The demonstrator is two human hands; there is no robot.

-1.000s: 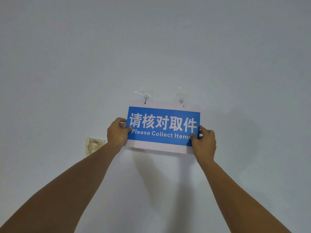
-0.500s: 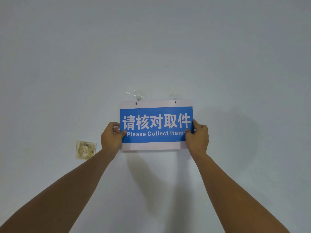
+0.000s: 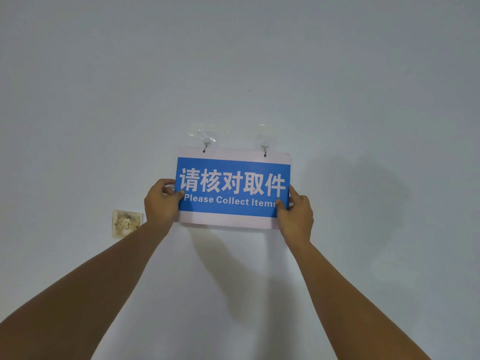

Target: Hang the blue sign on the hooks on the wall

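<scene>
Now, from your head camera, you hold the blue sign (image 3: 233, 187) flat against the pale wall (image 3: 363, 87), with both bare arms stretched up toward it. Your left hand (image 3: 162, 202) grips the left edge of the sign: the thumb lies on the blue face beside the first white character, and the fingers curl behind the edge. Your right hand (image 3: 296, 214) grips the right edge in the same way, with the thumb pressed on the front just at the end of the words "Please Collect Items" and the fingers wrapped behind.

The sign is almost level, with its right side a little lower than its left. Its white top strip sits directly under the two clear hooks. The left hook (image 3: 205, 146) and the right hook (image 3: 264, 148) each reach down to a small dark hole in that strip. Whether the metal tips pass fully through the holes, you cannot tell at this size.

Left of the sign and a little lower, near your left wrist, a stained square wall plate (image 3: 126, 223) is fixed to the wall. Below the sign, the shadows of the sign and your arms fall on the wall.
</scene>
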